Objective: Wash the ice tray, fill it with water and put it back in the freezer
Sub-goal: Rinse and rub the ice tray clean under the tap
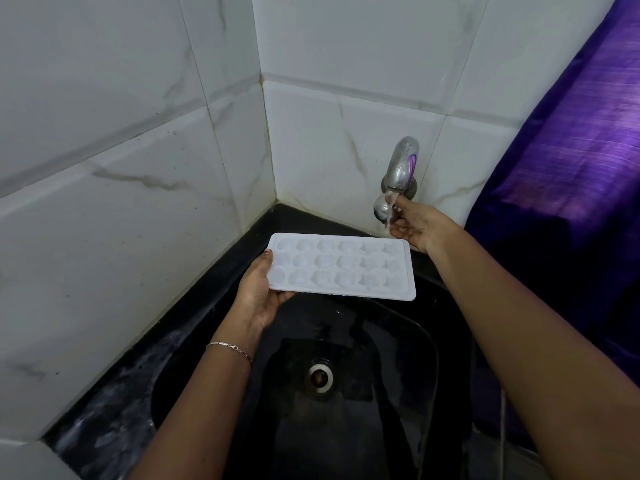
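Tray (341, 266) hangs about level over the black sink (349, 431), cavities up. The left hand (261, 292) grips its left short end, thumb on the rim and fingers beneath. The tray's right end is free, just below the right hand (420, 226), which reaches to the tap (401, 164) with fingertips in running water (390, 211); whether it grasps anything I cannot tell. Room lies below, above the drain (320, 375).

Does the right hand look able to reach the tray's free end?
Probably yes. The right hand is at the tap, close beside the tray's right end, nothing between them; the left hand holds only the opposite end.
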